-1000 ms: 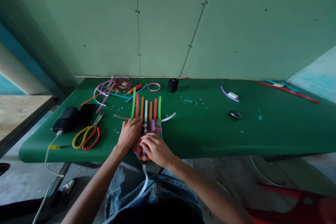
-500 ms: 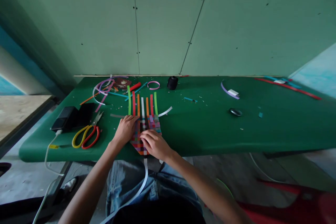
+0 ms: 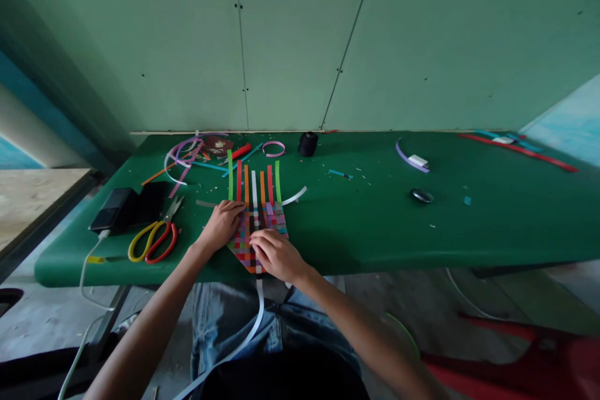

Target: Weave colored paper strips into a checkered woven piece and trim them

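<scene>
A woven piece of coloured strips lies at the table's front edge, its lower end pointed toward me. Green, red, orange and white strip ends stick out from its far side. My left hand holds down its left side, fingers bent over the weave. My right hand is closed over the middle, fingertips pinched at the column where a long white strip runs; the exact grip is partly hidden. That strip hangs off the near edge across my lap. A curved white strip end sticks out on the right.
On the green table, scissors and a black device with a white cable lie left. Loose strips, a pink ring and a black spool sit behind. Rightward are a dark oval object and red strip.
My left hand has shifted slightly left, uncovering more of the weave. My right hand stays at the middle with little movement. The camera view has shifted slightly.
</scene>
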`<act>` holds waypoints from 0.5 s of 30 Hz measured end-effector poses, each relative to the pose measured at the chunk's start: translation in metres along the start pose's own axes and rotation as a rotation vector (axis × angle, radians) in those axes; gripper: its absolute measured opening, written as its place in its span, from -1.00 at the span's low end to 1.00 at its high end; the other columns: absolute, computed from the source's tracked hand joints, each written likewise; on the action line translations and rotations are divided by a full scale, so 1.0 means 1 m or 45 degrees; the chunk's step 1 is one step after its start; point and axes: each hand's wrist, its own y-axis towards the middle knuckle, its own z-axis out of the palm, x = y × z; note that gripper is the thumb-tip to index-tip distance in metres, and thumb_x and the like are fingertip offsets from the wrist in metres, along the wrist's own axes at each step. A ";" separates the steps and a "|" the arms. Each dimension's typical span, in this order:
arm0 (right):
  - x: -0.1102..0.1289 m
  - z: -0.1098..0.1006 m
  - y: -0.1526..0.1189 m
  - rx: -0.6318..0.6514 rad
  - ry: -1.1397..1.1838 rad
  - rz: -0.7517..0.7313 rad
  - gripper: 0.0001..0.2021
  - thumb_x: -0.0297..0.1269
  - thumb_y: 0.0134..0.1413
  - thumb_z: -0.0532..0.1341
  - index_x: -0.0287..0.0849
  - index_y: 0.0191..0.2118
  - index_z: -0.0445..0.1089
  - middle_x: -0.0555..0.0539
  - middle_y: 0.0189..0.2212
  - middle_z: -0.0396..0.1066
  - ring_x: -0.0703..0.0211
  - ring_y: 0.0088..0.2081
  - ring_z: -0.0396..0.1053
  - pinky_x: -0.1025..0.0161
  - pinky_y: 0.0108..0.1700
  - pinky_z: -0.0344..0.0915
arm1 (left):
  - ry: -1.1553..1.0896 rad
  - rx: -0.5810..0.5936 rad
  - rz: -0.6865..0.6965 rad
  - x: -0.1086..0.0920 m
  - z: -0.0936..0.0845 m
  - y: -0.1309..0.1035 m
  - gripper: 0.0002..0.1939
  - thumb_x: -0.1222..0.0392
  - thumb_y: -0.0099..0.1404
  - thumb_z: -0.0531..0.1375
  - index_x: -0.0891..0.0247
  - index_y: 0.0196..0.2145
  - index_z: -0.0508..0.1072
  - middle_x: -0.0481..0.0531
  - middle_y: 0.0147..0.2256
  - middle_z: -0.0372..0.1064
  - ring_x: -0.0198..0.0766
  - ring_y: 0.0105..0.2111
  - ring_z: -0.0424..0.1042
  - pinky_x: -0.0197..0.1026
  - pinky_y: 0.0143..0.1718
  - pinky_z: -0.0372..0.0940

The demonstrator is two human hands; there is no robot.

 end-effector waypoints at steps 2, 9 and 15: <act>0.000 0.000 0.000 -0.006 0.003 -0.001 -0.83 -0.43 0.44 0.12 -0.14 -0.02 0.44 -0.15 -0.04 0.55 0.04 0.05 0.50 0.06 0.17 0.47 | 0.035 0.008 -0.011 -0.001 -0.001 0.000 -0.56 0.34 0.46 0.04 0.21 0.18 0.55 0.13 0.16 0.51 0.02 0.13 0.40 0.11 0.10 0.36; -0.001 0.000 0.000 0.001 -0.006 -0.012 -0.83 -0.44 0.43 0.13 -0.13 -0.01 0.44 -0.16 -0.03 0.55 0.04 0.05 0.50 0.06 0.17 0.47 | 0.088 0.032 0.030 -0.003 -0.007 -0.003 -0.54 0.27 0.46 0.08 0.16 0.24 0.51 0.14 0.18 0.50 0.02 0.16 0.39 0.14 0.15 0.36; -0.002 0.003 -0.002 -0.013 -0.024 -0.030 -0.80 -0.45 0.43 0.12 -0.13 0.00 0.46 -0.17 -0.03 0.54 0.03 0.06 0.50 0.05 0.16 0.47 | -0.024 0.044 0.059 -0.002 -0.009 -0.009 -0.54 0.12 0.56 0.04 0.12 0.33 0.42 0.10 0.27 0.43 -0.03 0.23 0.33 0.13 0.26 0.30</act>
